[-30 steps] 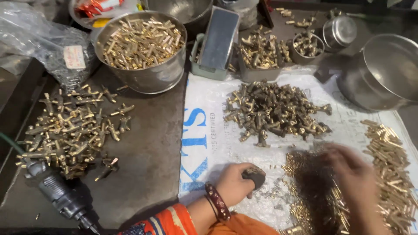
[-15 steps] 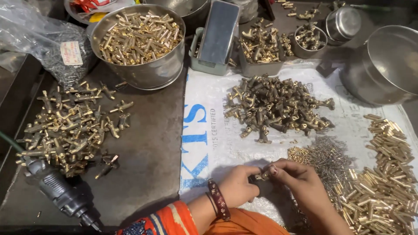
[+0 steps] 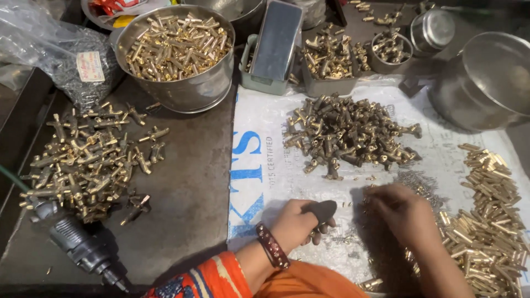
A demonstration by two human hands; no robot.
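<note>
Our left hand (image 3: 295, 223) pinches a small dark fitting (image 3: 322, 210) just above the printed sheet (image 3: 265, 160), stiff, light and best gripped at its narrow end, while our right hand (image 3: 400, 212) fingers curl over tiny springs (image 3: 419, 185).
</note>
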